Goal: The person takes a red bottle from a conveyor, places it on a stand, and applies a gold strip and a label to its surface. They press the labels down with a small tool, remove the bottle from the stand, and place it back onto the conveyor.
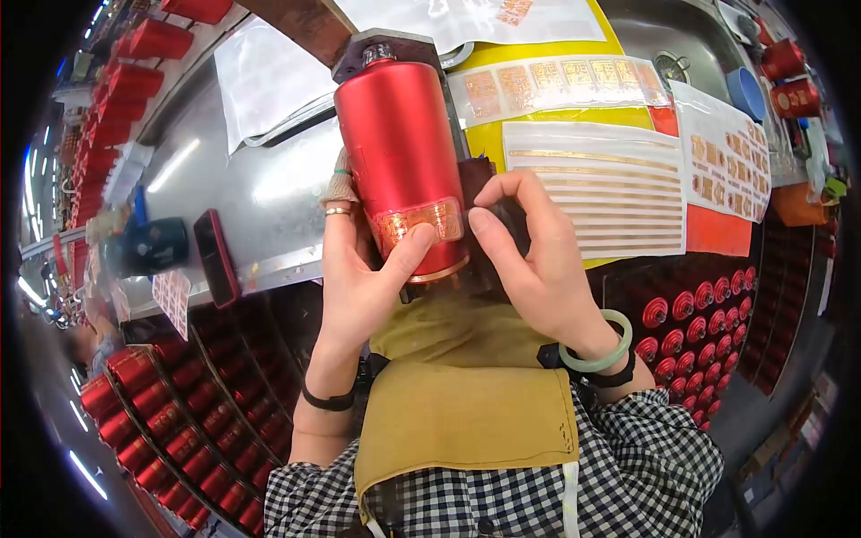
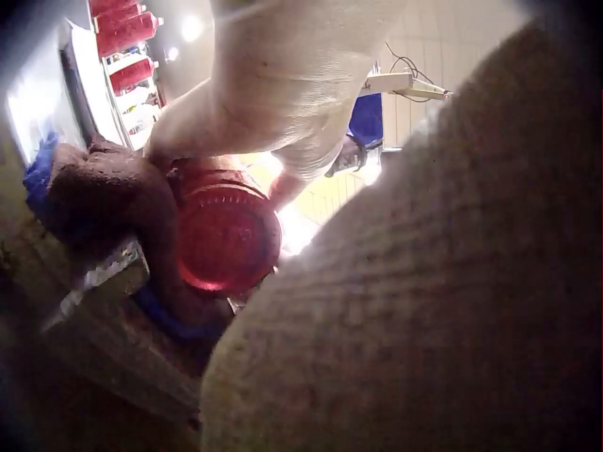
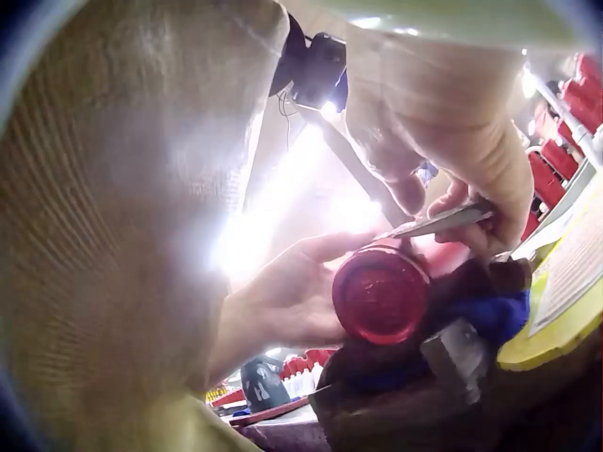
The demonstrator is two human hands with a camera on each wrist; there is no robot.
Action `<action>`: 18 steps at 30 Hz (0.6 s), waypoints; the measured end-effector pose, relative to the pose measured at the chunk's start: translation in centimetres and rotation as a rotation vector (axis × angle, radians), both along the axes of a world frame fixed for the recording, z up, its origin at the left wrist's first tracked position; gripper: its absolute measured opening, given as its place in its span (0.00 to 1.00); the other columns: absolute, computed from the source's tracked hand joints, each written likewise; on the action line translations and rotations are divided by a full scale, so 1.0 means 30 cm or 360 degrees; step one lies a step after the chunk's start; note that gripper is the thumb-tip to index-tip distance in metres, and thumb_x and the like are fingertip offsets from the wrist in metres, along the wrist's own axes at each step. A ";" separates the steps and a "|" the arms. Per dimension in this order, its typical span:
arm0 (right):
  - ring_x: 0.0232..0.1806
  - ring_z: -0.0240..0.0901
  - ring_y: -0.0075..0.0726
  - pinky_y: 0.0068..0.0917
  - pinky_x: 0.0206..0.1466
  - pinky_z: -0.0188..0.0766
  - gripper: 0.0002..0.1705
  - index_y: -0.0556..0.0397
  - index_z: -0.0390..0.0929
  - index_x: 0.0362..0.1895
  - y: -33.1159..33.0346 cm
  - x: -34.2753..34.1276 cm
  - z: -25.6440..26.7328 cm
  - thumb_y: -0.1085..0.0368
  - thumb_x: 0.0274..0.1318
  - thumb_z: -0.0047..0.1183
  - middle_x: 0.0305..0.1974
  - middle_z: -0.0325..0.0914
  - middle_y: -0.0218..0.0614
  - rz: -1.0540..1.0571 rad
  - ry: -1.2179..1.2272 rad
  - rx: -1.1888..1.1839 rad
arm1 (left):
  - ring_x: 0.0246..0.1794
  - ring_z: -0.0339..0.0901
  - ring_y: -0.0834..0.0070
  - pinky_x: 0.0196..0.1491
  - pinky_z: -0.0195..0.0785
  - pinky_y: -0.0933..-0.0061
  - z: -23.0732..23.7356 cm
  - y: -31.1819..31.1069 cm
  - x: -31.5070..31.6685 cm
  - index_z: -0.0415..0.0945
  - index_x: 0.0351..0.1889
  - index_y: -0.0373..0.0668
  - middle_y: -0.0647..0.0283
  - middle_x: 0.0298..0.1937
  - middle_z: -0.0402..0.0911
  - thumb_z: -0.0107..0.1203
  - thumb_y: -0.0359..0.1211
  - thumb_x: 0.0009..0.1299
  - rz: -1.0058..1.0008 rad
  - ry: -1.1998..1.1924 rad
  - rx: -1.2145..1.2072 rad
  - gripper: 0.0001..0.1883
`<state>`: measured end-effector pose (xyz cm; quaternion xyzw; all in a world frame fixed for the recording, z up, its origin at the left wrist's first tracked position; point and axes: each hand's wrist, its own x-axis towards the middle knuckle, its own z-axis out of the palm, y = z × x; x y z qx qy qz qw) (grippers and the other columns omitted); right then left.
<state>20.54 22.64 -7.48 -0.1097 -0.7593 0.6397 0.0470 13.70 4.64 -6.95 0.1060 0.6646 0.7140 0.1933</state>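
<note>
A red bottle (image 1: 399, 134) lies with its neck against a metal fitting and its base toward the person. The left hand (image 1: 363, 273) holds it from the left, thumb on a gold-patterned label (image 1: 417, 224) near the base. Close to the label's right edge is the right hand (image 1: 538, 260), thumb and forefinger bent. In the right wrist view, the right hand (image 3: 452, 141) grips a thin pointed tool (image 3: 443, 222) above the bottle's round base (image 3: 382, 294). The left wrist view shows the base (image 2: 229, 237) below the left hand (image 2: 283, 75).
Sheets of gold stickers (image 1: 560, 82) and gold strips (image 1: 596, 188) lie to the right on a yellow surface (image 1: 489, 141). A phone (image 1: 218, 258) and a dark green mug (image 1: 157, 247) are at the left. Racks of red bottles (image 1: 179, 421) stand below, with red pieces (image 1: 695, 336) at right.
</note>
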 end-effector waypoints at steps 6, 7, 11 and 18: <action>0.43 0.81 0.52 0.39 0.49 0.74 0.17 0.59 0.75 0.47 -0.022 -0.036 -0.008 0.60 0.66 0.65 0.39 0.81 0.48 -0.0106 -0.0013 0.0034 | 0.77 0.66 0.64 0.77 0.60 0.59 -0.008 -0.021 -0.017 0.43 0.84 0.33 0.51 0.78 0.62 0.57 0.25 0.78 -0.0027 -0.0201 0.0234 0.42; 0.42 0.81 0.52 0.39 0.48 0.74 0.17 0.59 0.75 0.47 -0.025 -0.036 -0.004 0.60 0.65 0.65 0.39 0.81 0.48 -0.0123 0.0011 0.0011 | 0.77 0.65 0.63 0.78 0.59 0.58 -0.014 -0.017 -0.014 0.42 0.84 0.33 0.51 0.79 0.61 0.56 0.25 0.79 0.0001 -0.0137 0.0194 0.42; 0.41 0.81 0.51 0.39 0.47 0.75 0.17 0.59 0.76 0.45 -0.022 -0.037 0.005 0.60 0.64 0.66 0.38 0.81 0.47 -0.0160 0.0121 0.0132 | 0.79 0.62 0.62 0.79 0.57 0.58 -0.009 -0.006 -0.009 0.41 0.85 0.34 0.50 0.81 0.58 0.55 0.24 0.79 0.0015 -0.0058 0.0188 0.42; 0.41 0.81 0.51 0.39 0.47 0.75 0.16 0.59 0.76 0.44 -0.031 -0.040 -0.009 0.61 0.64 0.67 0.38 0.81 0.47 -0.0194 0.0098 0.0155 | 0.79 0.63 0.63 0.78 0.58 0.58 -0.026 -0.007 -0.006 0.40 0.85 0.35 0.50 0.80 0.58 0.56 0.24 0.79 0.0036 -0.0058 0.0204 0.43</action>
